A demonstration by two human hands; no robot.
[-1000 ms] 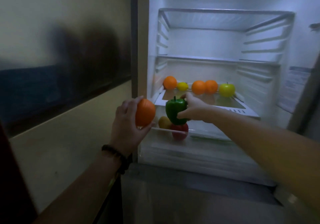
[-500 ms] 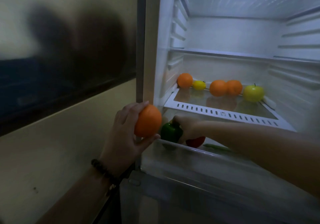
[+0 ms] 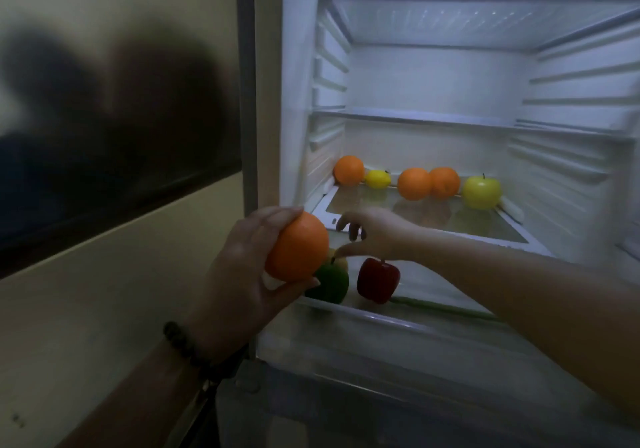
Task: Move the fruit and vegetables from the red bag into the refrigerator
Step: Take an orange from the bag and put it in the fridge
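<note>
Fruit sits in two places inside the open refrigerator [image 3: 440, 77]. On the glass shelf [image 3: 433, 217] there is a row along the back: an orange at the far left [image 3: 349, 170], a small lemon [image 3: 378, 179] just beside it, two more oranges touching each other [image 3: 429, 183], and a yellow-green apple [image 3: 481, 192] at the right end.

Below that shelf, in the drawer [image 3: 398, 318], a green bell pepper [image 3: 329, 283] lies at the front left, with a yellowish fruit partly hidden behind it [image 3: 341, 262]. A red bell pepper [image 3: 378, 280] stands near the green one, apart from it, its stem up. A long thin green vegetable [image 3: 446, 307] lies along the drawer's front, to the right of the red pepper.

The right hand [image 3: 377, 233] reaches over the drawer, above the green pepper; its fingers [image 3: 346, 221] are spread and loosely bent, and they hold nothing. The thumb tip is close to the green pepper's stem; whether it touches cannot be told.

The left hand [image 3: 242, 274] is in front of the refrigerator's left edge and grips a large orange [image 3: 298, 247], fingers over the top and thumb underneath. A dark beaded bracelet [image 3: 187, 347] circles that wrist. To the left stands a dim wall [image 3: 104, 292] with a dark panel [image 3: 114, 143].
</note>
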